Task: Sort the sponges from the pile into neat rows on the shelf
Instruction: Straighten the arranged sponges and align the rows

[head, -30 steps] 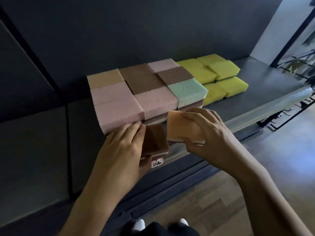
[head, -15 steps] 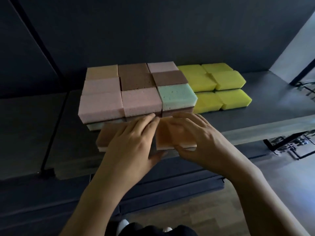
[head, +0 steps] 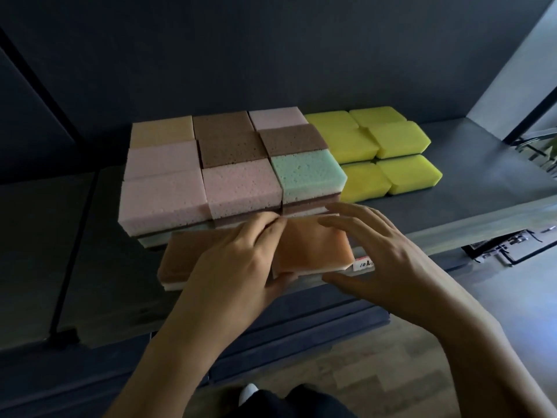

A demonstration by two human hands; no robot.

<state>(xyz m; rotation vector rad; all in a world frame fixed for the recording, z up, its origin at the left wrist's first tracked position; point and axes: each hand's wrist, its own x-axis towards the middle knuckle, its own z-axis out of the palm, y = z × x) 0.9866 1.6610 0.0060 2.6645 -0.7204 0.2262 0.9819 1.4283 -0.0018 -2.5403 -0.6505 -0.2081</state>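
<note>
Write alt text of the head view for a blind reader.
A left hand rests on a brown sponge beside an orange sponge at the shelf front, the right hand spread over the latter. Behind: stacked pink, brown and green sponges, yellow sponges to their right.

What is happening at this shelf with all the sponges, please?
A person is lining up sponges at the front edge of the shelf. The left hand rests on a brown sponge and touches the orange sponge beside it; the right hand hovers open over the orange one. Behind sit stacked rows, with yellow sponges to their right.
</note>
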